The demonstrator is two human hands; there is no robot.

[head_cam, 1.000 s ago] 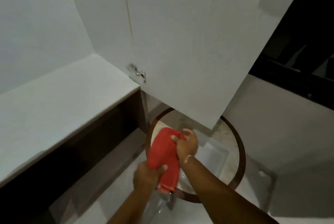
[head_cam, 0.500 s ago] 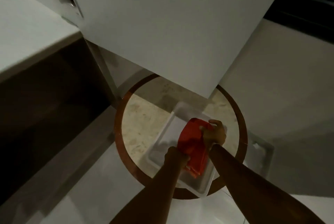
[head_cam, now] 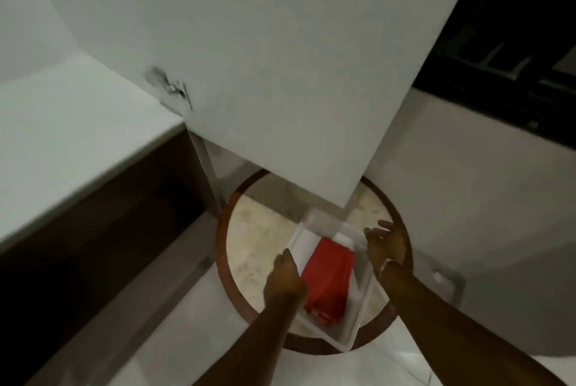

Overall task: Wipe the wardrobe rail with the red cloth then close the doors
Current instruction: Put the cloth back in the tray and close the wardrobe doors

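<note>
The folded red cloth (head_cam: pixel 330 279) lies flat in a white tray (head_cam: pixel 363 304) on a small round table (head_cam: pixel 252 229). My left hand (head_cam: pixel 285 279) hovers at the cloth's left edge, fingers curled loosely, holding nothing that I can see. Over the tray's right rim my right hand (head_cam: pixel 386 245) is open with fingers spread, apart from the cloth. A white wardrobe door (head_cam: pixel 296 58) stands open above the table, its metal hinge (head_cam: pixel 177 94) on the left. The rail is out of view.
The wardrobe's white inner shelf (head_cam: pixel 78 123) runs along the left, with a dark recess (head_cam: pixel 93 229) beneath it. A dark window frame (head_cam: pixel 505 67) is at the upper right. Pale glossy floor surrounds the round table.
Both hands carried the red cloth down into the white tray and let go of it. My right hand has drawn off to the right and opened.
</note>
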